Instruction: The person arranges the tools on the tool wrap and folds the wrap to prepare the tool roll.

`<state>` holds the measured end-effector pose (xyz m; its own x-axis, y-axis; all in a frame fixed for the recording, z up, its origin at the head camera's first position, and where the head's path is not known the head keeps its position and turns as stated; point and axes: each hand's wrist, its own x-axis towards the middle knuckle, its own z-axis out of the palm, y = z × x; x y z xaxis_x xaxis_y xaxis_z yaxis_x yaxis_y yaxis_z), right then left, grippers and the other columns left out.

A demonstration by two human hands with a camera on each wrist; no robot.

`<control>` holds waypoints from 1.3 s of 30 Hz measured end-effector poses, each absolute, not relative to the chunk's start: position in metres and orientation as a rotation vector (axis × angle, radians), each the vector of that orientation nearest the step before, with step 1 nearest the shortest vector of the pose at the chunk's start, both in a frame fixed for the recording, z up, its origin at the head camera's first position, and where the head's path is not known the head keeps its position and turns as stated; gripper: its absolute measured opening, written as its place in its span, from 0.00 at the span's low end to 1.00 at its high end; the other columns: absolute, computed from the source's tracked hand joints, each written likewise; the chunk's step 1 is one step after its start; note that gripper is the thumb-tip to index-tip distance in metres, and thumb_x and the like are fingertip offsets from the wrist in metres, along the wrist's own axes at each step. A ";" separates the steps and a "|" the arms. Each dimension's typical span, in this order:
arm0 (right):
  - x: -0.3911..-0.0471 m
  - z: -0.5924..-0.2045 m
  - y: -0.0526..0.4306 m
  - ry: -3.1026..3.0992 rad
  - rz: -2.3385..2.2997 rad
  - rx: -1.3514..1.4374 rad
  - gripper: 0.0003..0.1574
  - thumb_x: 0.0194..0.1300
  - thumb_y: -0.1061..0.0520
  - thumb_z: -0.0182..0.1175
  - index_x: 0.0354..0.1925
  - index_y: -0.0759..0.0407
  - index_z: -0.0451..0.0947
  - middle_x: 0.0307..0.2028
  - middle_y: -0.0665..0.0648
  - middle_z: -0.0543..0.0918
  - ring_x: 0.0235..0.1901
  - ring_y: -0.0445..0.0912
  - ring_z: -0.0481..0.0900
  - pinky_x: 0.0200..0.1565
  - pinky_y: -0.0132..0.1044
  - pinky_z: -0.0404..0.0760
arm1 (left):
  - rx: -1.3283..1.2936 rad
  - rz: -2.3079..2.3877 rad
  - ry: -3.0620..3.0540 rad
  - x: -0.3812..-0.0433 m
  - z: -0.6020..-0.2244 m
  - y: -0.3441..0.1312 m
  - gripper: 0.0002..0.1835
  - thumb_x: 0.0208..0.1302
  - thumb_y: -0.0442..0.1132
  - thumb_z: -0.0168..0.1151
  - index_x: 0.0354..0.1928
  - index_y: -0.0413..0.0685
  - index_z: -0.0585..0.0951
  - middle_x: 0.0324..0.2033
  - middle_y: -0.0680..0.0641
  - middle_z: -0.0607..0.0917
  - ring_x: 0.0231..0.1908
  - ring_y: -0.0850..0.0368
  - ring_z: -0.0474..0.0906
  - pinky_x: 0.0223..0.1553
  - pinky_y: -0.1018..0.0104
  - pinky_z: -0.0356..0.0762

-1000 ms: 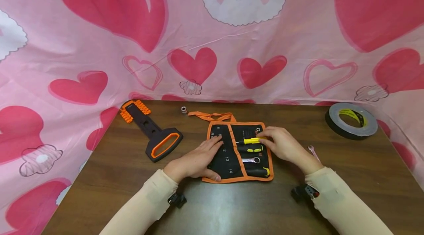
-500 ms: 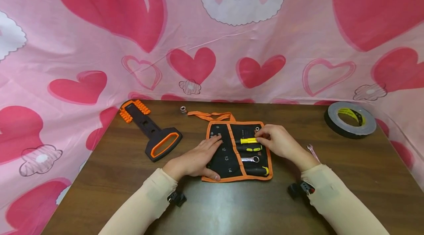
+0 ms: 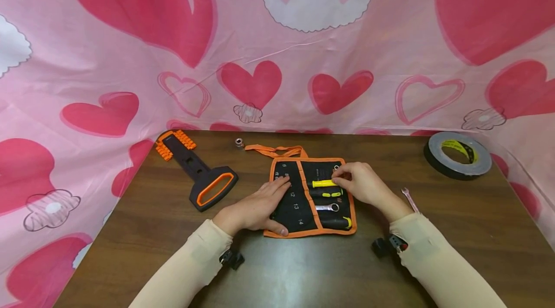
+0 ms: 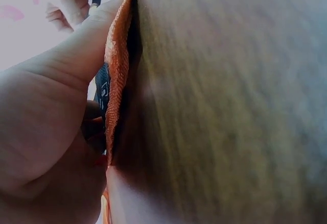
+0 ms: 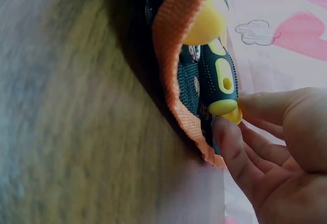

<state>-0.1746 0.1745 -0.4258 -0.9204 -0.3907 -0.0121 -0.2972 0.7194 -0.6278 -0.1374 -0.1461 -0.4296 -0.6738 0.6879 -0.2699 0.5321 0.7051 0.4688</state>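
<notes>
Screwdriver [image 3: 322,183] slid deeper into pouch [image 3: 305,213] | right hand [image 3: 363,183] pinches it, left hand [image 3: 257,209] flat on pouch | wrench [image 3: 410,200] near sleeve [image 3: 427,250]

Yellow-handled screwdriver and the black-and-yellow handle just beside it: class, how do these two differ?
Colour: the yellow-handled screwdriver shows a plain yellow handle; the black-and-yellow handle is black with yellow inserts.
Handling: the right hand pinches the end of the yellow-handled screwdriver, but does not grip the black-and-yellow handle.
Shared: both show yellow, and they lie side by side, roughly parallel, at the tool pouch.
</notes>
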 end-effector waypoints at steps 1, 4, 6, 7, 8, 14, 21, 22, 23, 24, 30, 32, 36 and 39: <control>-0.175 -0.426 0.175 2.768 -0.984 -0.550 0.06 0.73 0.59 0.70 0.44 0.59 0.92 0.43 0.58 0.92 0.38 0.46 0.83 0.43 0.43 0.85 | 0.944 0.497 2.484 -0.137 -0.430 -0.146 0.64 0.61 0.61 0.79 0.86 0.40 0.52 0.88 0.41 0.47 0.88 0.43 0.43 0.86 0.43 0.48; -0.176 -0.425 0.175 2.732 -1.002 -0.531 0.06 0.72 0.59 0.71 0.44 0.59 0.92 0.42 0.58 0.91 0.37 0.45 0.82 0.41 0.39 0.83 | 0.948 0.496 2.484 -0.138 -0.429 -0.146 0.64 0.61 0.61 0.79 0.86 0.40 0.52 0.88 0.41 0.47 0.88 0.43 0.43 0.86 0.43 0.47; -0.176 -0.424 0.176 2.708 -1.014 -0.524 0.07 0.72 0.59 0.71 0.45 0.59 0.93 0.42 0.58 0.91 0.37 0.45 0.80 0.41 0.38 0.82 | 0.942 0.489 2.484 -0.138 -0.429 -0.146 0.64 0.61 0.62 0.79 0.87 0.41 0.51 0.88 0.42 0.47 0.88 0.44 0.42 0.87 0.44 0.47; -0.177 -0.424 0.176 2.699 -1.017 -0.523 0.07 0.72 0.59 0.71 0.46 0.59 0.93 0.41 0.58 0.91 0.37 0.46 0.80 0.41 0.38 0.82 | 0.938 0.488 2.483 -0.138 -0.429 -0.146 0.64 0.61 0.62 0.79 0.87 0.42 0.51 0.88 0.42 0.46 0.88 0.44 0.42 0.87 0.45 0.47; -0.177 -0.424 0.176 2.694 -1.019 -0.522 0.07 0.72 0.59 0.71 0.46 0.59 0.93 0.41 0.57 0.91 0.37 0.46 0.80 0.41 0.39 0.82 | 0.936 0.486 2.483 -0.137 -0.429 -0.145 0.64 0.61 0.62 0.79 0.87 0.42 0.51 0.88 0.43 0.46 0.88 0.44 0.42 0.87 0.45 0.47; -0.181 -0.426 0.174 2.696 -0.993 -0.525 0.07 0.72 0.58 0.72 0.46 0.57 0.94 0.45 0.58 0.92 0.44 0.51 0.82 0.52 0.52 0.86 | 0.934 0.485 2.478 -0.137 -0.429 -0.145 0.64 0.62 0.63 0.78 0.87 0.43 0.51 0.88 0.43 0.46 0.88 0.45 0.41 0.87 0.45 0.46; -0.185 -0.428 0.170 2.694 -1.002 -0.523 0.06 0.70 0.59 0.73 0.43 0.57 0.95 0.46 0.59 0.92 0.51 0.56 0.83 0.61 0.62 0.82 | 0.944 0.500 2.472 -0.137 -0.429 -0.146 0.66 0.61 0.63 0.78 0.87 0.42 0.49 0.88 0.42 0.45 0.88 0.44 0.41 0.86 0.44 0.46; -0.185 -0.429 0.170 2.692 -1.009 -0.520 0.06 0.70 0.59 0.73 0.42 0.58 0.95 0.46 0.59 0.92 0.52 0.56 0.83 0.61 0.62 0.82 | 0.944 0.502 2.473 -0.137 -0.429 -0.146 0.66 0.61 0.63 0.78 0.87 0.42 0.48 0.88 0.42 0.45 0.88 0.44 0.41 0.86 0.44 0.47; -0.185 -0.429 0.169 2.693 -1.008 -0.514 0.05 0.70 0.59 0.74 0.42 0.58 0.95 0.46 0.59 0.91 0.52 0.57 0.83 0.62 0.62 0.82 | 0.943 0.503 2.472 -0.137 -0.429 -0.146 0.66 0.61 0.62 0.78 0.87 0.42 0.48 0.88 0.42 0.45 0.88 0.44 0.41 0.86 0.44 0.47; -0.185 -0.430 0.168 2.695 -1.009 -0.511 0.05 0.70 0.58 0.74 0.41 0.57 0.95 0.45 0.59 0.91 0.52 0.57 0.83 0.62 0.62 0.82 | 0.938 0.502 2.473 -0.137 -0.429 -0.146 0.66 0.61 0.63 0.78 0.87 0.42 0.48 0.88 0.42 0.45 0.88 0.44 0.41 0.87 0.44 0.46; -0.188 -0.431 0.165 2.677 -0.996 -0.466 0.05 0.70 0.57 0.74 0.41 0.55 0.95 0.41 0.54 0.92 0.43 0.49 0.80 0.52 0.50 0.83 | 0.910 0.500 2.471 -0.136 -0.429 -0.146 0.67 0.61 0.63 0.78 0.88 0.44 0.46 0.89 0.44 0.44 0.88 0.47 0.39 0.87 0.47 0.45; -0.189 -0.431 0.164 2.669 -0.993 -0.454 0.05 0.70 0.57 0.74 0.41 0.54 0.95 0.40 0.53 0.92 0.43 0.48 0.80 0.50 0.47 0.82 | 0.912 0.511 2.467 -0.136 -0.429 -0.146 0.67 0.61 0.63 0.78 0.88 0.44 0.46 0.89 0.44 0.44 0.88 0.47 0.39 0.87 0.46 0.45; -0.190 -0.430 0.162 2.662 -0.987 -0.436 0.05 0.71 0.56 0.74 0.41 0.54 0.96 0.41 0.53 0.92 0.43 0.48 0.80 0.49 0.47 0.82 | 0.908 0.528 2.461 -0.136 -0.429 -0.146 0.67 0.61 0.62 0.78 0.88 0.45 0.46 0.89 0.44 0.44 0.88 0.47 0.39 0.87 0.46 0.45; -0.190 -0.429 0.161 2.659 -0.980 -0.432 0.05 0.70 0.55 0.74 0.41 0.54 0.96 0.40 0.53 0.93 0.43 0.48 0.81 0.48 0.45 0.81 | 0.903 0.532 2.455 -0.136 -0.428 -0.146 0.67 0.61 0.62 0.78 0.88 0.45 0.46 0.89 0.45 0.43 0.88 0.48 0.39 0.87 0.46 0.44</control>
